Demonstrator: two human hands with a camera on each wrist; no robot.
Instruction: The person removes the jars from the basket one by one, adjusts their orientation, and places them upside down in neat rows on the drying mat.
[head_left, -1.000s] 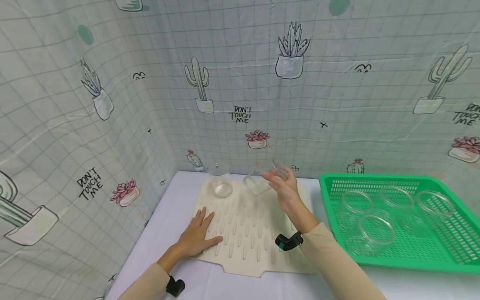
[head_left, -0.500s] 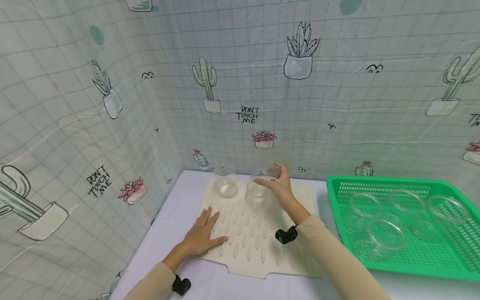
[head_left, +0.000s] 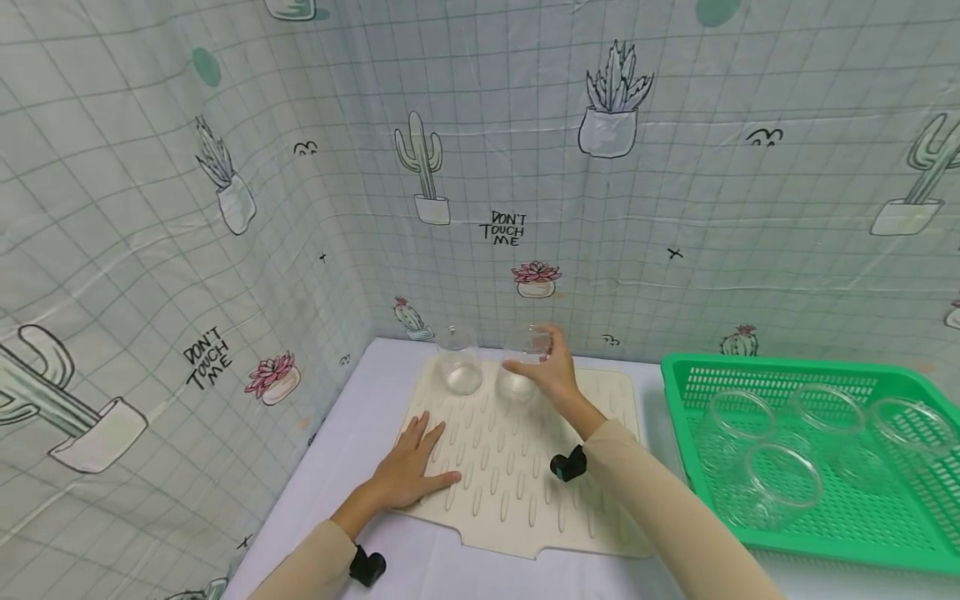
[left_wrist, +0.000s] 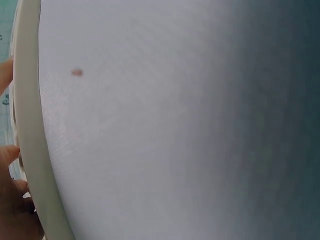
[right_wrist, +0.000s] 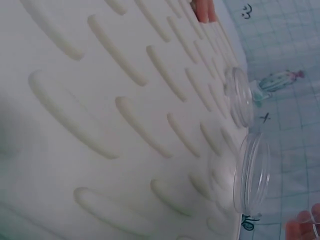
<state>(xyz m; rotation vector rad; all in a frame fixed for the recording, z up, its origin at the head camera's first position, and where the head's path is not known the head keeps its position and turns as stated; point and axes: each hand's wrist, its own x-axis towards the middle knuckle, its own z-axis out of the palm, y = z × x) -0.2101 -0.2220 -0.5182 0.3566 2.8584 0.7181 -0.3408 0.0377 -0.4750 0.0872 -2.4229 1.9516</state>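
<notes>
My left hand lies flat with fingers spread on the left edge of a beige ridged mat. At the mat's far edge my right hand grips a clear glass cup from its right side, thumb in front and fingers around the upper part. The cup stands upright or inverted on the mat; which, I cannot tell. Just left of it, apart, stands a second clear glass cup. In the right wrist view the held cup shows at the mat's far edge, with my right fingertips below it.
A green plastic basket on the right contains several clear glass cups, mouths up. A white cloth covers the table. Patterned fabric hangs close behind the mat and along the left side.
My right hand has turned the tilted cup to vertical and brought it down onto the mat, right of the other cup. The left hand stays on the mat. The head view has shifted slightly right.
</notes>
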